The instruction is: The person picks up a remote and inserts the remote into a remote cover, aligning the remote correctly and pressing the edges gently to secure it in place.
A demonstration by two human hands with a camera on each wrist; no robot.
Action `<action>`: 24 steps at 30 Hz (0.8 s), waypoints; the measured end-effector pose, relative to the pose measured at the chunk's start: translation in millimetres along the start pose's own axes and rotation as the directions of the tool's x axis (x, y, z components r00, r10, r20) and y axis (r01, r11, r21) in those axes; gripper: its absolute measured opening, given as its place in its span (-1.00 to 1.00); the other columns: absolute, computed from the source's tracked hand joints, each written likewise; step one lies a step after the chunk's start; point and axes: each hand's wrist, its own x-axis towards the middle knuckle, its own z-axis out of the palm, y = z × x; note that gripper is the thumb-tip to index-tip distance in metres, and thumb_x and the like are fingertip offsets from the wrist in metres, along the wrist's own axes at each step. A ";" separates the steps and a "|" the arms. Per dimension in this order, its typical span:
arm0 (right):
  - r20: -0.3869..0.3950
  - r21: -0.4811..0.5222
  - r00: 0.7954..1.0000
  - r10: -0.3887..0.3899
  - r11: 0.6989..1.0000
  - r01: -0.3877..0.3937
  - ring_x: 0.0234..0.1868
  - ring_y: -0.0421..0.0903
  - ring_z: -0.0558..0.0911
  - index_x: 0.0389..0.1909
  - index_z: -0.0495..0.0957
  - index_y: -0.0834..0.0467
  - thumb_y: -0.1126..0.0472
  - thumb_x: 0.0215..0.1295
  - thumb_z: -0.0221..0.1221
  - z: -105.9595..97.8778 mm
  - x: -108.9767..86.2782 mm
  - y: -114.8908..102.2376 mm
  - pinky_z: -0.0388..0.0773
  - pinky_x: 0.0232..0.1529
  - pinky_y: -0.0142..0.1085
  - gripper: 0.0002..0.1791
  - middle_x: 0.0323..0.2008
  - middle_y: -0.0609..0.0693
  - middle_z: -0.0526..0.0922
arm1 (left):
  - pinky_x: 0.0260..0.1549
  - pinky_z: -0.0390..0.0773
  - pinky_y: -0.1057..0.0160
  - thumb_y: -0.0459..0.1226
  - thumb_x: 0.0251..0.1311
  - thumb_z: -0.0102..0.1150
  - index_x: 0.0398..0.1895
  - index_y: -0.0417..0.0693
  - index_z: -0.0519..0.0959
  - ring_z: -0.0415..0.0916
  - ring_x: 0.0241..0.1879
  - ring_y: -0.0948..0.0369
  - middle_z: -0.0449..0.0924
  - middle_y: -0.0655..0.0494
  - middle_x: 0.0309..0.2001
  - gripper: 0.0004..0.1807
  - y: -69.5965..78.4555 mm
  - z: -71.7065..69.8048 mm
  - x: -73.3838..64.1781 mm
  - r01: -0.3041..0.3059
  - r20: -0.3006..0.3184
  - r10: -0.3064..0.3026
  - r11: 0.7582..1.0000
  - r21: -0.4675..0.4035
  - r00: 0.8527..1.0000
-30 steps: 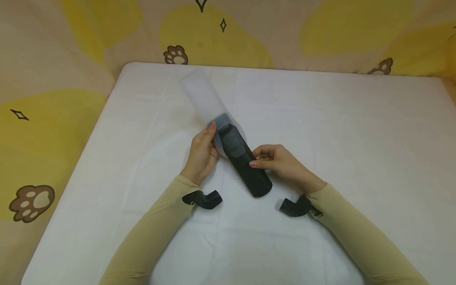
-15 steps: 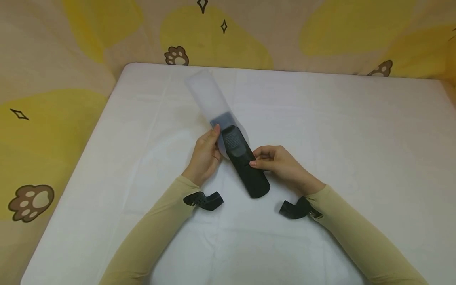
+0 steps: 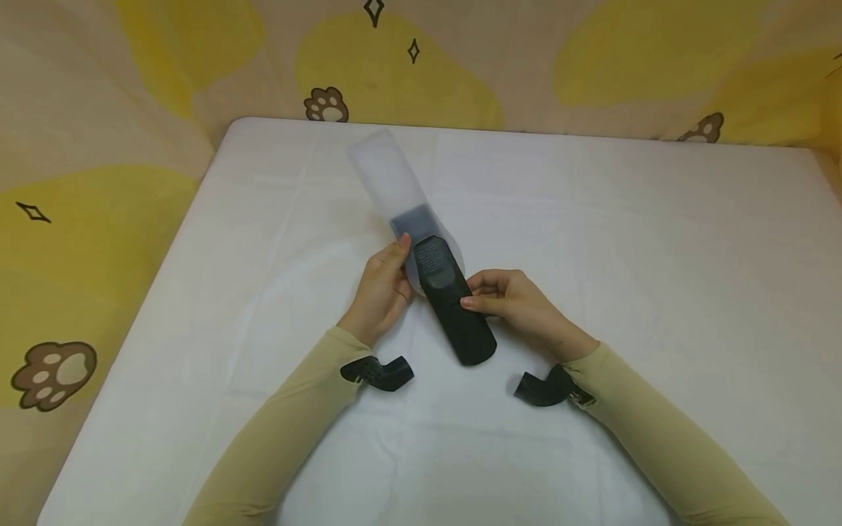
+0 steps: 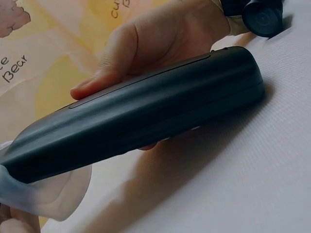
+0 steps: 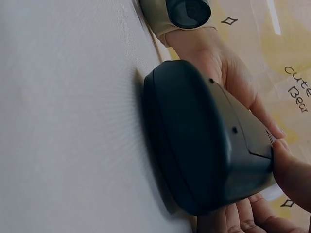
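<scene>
The left hand [image 3: 378, 283] pinches the cloudy sleeve [image 3: 389, 175]; the right hand [image 3: 522, 307] grips the black device [image 3: 449, 307] over the worktop [image 3: 631, 241], far end inside. Best line both up straight, grip lightly, no twisting!

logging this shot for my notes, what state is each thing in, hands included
Black device: held at a slant, one end inside the sleeve, back panel closed
Translucent sleeve: mouth around the device's end, far part unfilled
Left hand: gripping the sleeve
Right hand: gripping the device, thumb on top
White table cover: spread out, lightly creased
</scene>
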 end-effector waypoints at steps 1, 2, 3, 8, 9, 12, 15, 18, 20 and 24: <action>-0.002 -0.002 1.000 -0.002 1.000 0.002 -0.36 -0.21 0.63 -0.14 0.52 0.41 0.34 0.21 0.22 0.0 -0.3 0.1 0.53 -0.30 -0.39 -0.75 -0.39 -0.05 0.66 | 0.04 0.47 0.33 -0.04 0.12 0.23 0.19 -0.52 0.23 0.53 -0.05 0.25 0.55 0.03 -0.09 -0.20 0.0 0.4 -0.3 0.000 0.000 0.000 1.000 0.001 1.000; -0.003 -0.001 1.000 -0.007 1.000 0.007 -0.36 -0.21 0.63 -0.14 0.52 0.42 0.35 0.21 0.21 0.0 -0.4 0.2 0.53 -0.30 -0.38 -0.75 -0.39 -0.04 0.66 | 0.02 0.48 0.34 -0.04 0.12 0.22 0.16 -0.49 0.26 0.53 -0.06 0.25 0.55 0.03 -0.10 -0.24 0.0 0.7 -0.6 0.002 -0.003 -0.002 1.000 0.000 1.000; -0.005 -0.004 1.000 -0.015 1.000 0.015 -0.36 -0.21 0.63 -0.14 0.52 0.42 0.35 0.21 0.21 0.1 -0.5 0.1 0.53 -0.30 -0.38 -0.75 -0.38 -0.04 0.67 | 0.02 0.48 0.34 -0.05 0.13 0.22 0.12 -0.46 0.30 0.53 -0.06 0.25 0.55 0.03 -0.10 -0.29 0.1 1.1 -0.7 0.003 -0.005 -0.003 1.000 0.002 1.000; -0.017 -0.014 0.999 -0.041 0.999 0.040 -0.34 -0.20 0.65 -0.14 0.52 0.43 0.35 0.21 0.21 1.1 -0.9 -0.7 0.54 -0.29 -0.38 -0.75 -0.38 -0.03 0.67 | -0.03 0.51 0.35 -0.08 0.20 0.17 -0.07 -0.31 0.40 0.55 -0.11 0.25 0.58 0.05 -0.16 -0.53 0.0 1.6 -0.6 0.003 -0.001 -0.003 1.000 0.014 1.000; -0.019 -0.015 0.999 -0.045 0.999 0.045 -0.34 -0.20 0.65 -0.15 0.51 0.44 0.36 0.21 0.21 1.3 -1.0 -0.7 0.54 -0.29 -0.38 -0.75 -0.38 -0.03 0.67 | -0.05 0.52 0.35 -0.08 0.20 0.17 -0.09 -0.30 0.41 0.56 -0.12 0.26 0.59 0.05 -0.18 -0.55 -0.1 1.5 -0.5 0.003 0.003 -0.003 1.000 0.020 1.000; -0.025 -0.014 0.998 -0.050 0.999 0.049 -0.35 -0.21 0.64 -0.15 0.51 0.45 0.37 0.22 0.20 1.5 -0.5 -0.4 0.53 -0.30 -0.39 -0.76 -0.38 -0.05 0.67 | -0.12 0.55 0.37 -0.06 0.19 0.18 -0.13 -0.28 0.43 0.57 -0.17 0.27 0.61 0.07 -0.22 -0.56 -0.7 0.5 -0.5 0.003 0.013 -0.004 1.000 0.031 1.000; -0.031 -0.013 0.998 -0.052 0.999 0.052 -0.35 -0.21 0.63 -0.16 0.51 0.44 0.37 0.22 0.21 1.8 0.1 -0.1 0.52 -0.31 -0.39 -0.76 -0.39 -0.06 0.66 | -0.17 0.56 0.38 -0.08 0.24 0.14 -0.14 -0.28 0.43 0.58 -0.20 0.27 0.63 0.08 -0.25 -0.60 -0.8 -0.1 -0.7 0.009 0.019 -0.010 0.999 0.037 1.000; -0.034 -0.008 0.998 -0.049 0.999 0.049 -0.35 -0.20 0.63 -0.16 0.52 0.43 0.35 0.22 0.21 2.2 0.1 -0.4 0.51 -0.31 -0.39 -0.76 -0.38 -0.05 0.67 | -0.16 0.56 0.38 -0.12 0.29 0.08 -0.12 -0.28 0.43 0.58 -0.19 0.27 0.63 0.08 -0.25 -0.64 0.5 0.5 -1.3 0.013 0.020 -0.014 0.999 0.032 1.000; -0.032 -0.005 0.999 -0.042 0.999 0.042 -0.34 -0.19 0.63 -0.15 0.52 0.40 0.33 0.22 0.21 2.6 -0.1 -1.2 0.51 -0.30 -0.38 -0.76 -0.37 -0.04 0.67 | -0.17 0.56 0.38 -0.14 0.31 0.07 -0.15 -0.26 0.45 0.58 -0.20 0.27 0.63 0.07 -0.25 -0.69 2.0 1.2 -1.6 0.007 0.009 -0.008 1.000 0.019 1.000; -0.014 -0.014 1.000 -0.012 1.000 0.012 -0.30 -0.16 0.61 -0.12 0.53 0.33 0.25 0.23 0.23 3.2 -0.6 -2.6 0.49 -0.26 -0.37 -0.73 -0.34 -0.01 0.67 | -0.19 0.56 0.38 -0.15 0.28 0.11 -0.25 -0.19 0.52 0.57 -0.23 0.27 0.62 0.08 -0.28 -0.75 6.4 1.0 -0.7 -0.023 -0.015 0.023 1.000 -0.012 1.000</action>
